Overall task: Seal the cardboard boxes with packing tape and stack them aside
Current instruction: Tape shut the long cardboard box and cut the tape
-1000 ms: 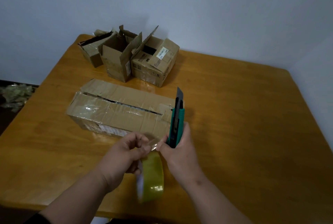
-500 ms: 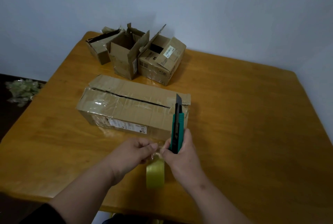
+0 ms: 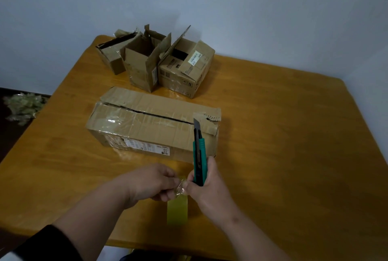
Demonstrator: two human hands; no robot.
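the left hand (image 3: 153,183) and the right hand (image 3: 206,187) meet low in the view, just above the near edge of the orange-brown wooden surface (image 3: 283,145). between them is a crumpled bit of clear tape end (image 3: 180,186), pinched by the left grip's thumb and fingertips on one side and touched by the right grip's fingertips on the other. the yellowish translucent roll of packing tape (image 3: 177,210) hangs directly under that pinch, seen edge-on, below both hands and in front of the surface's near part.

the right grip is also clenched around a green and black utility knife (image 3: 199,155), its handle held in the palm and its dark blade end pointing up and away, overlapping the near right corner of the long brown cardboard box (image 3: 151,126). that box lies on the surface just beyond the hands, its long side facing the viewer with a white label on it; its top flaps are down with a dark slit running along the seam, and old glossy tape patches show on top.

further back, near the far left corner of the surface, three smaller brown cardboard boxes (image 3: 155,61) stand pressed together, flaps raised. a pale wall (image 3: 231,4) rises behind.
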